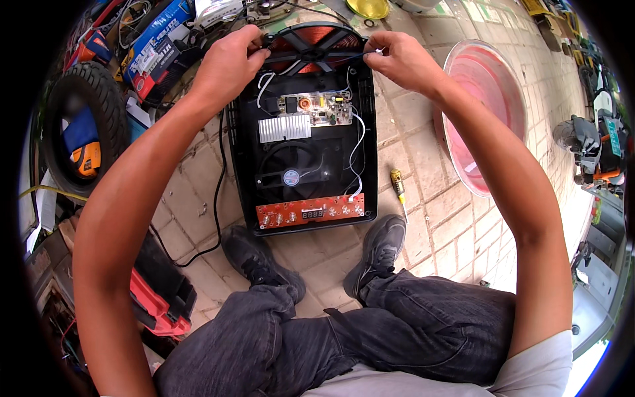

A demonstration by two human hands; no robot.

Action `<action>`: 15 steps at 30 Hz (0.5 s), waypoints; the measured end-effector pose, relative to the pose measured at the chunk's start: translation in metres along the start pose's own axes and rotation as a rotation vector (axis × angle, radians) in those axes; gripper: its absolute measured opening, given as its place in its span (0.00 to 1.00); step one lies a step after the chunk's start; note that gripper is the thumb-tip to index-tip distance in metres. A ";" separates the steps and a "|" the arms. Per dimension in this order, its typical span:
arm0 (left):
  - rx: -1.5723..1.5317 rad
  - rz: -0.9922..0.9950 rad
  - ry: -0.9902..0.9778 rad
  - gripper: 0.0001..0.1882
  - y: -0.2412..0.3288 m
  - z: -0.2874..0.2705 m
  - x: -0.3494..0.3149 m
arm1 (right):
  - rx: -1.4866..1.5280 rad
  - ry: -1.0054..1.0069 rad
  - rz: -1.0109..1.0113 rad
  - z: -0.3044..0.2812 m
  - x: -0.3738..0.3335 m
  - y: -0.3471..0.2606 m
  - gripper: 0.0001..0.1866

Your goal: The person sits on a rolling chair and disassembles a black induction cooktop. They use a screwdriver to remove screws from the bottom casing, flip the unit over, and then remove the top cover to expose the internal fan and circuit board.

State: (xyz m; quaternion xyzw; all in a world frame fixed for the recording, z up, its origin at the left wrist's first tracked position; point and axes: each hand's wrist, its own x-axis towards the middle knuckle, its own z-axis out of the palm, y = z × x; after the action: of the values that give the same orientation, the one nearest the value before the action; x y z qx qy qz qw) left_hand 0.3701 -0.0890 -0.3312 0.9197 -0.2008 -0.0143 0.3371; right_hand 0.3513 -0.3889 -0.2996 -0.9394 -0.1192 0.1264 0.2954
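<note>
An opened induction cooker's black housing (370, 152) lies on the paving between my feet. At its far end a copper induction coil (311, 46) on a black spoked frame is tipped up. My left hand (231, 61) pinches the coil's left rim. At the right rim my right hand (401, 61) has its fingertips closed, with a thin dark wire (354, 56) and a small white end beside them. Inside the housing are a circuit board (334, 109), a silver heat sink (284, 129), a black fan (291, 159) and a red control board (311, 212). White wires link the parts.
A yellow-handled screwdriver (397, 185) lies right of the housing. Further right stands a pink basin (486, 106). At left are a tyre (86, 119), a blue box (155, 40) and a red-and-black case (155, 291). A black cord (221, 178) runs along the housing's left side.
</note>
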 end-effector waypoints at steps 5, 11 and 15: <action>0.032 -0.063 -0.036 0.12 0.000 -0.002 0.008 | -0.072 0.068 0.074 -0.006 0.007 0.015 0.16; -0.011 -0.127 -0.057 0.12 0.008 -0.006 0.009 | 0.027 0.037 0.090 -0.003 0.007 0.024 0.18; -0.034 -0.147 -0.059 0.13 0.004 -0.008 0.003 | 0.199 -0.027 0.166 -0.001 0.002 0.006 0.17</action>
State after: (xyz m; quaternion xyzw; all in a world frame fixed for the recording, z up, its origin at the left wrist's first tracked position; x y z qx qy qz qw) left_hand 0.3726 -0.0878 -0.3227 0.9252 -0.1425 -0.0695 0.3447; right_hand 0.3545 -0.3933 -0.3029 -0.9104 -0.0318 0.1740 0.3740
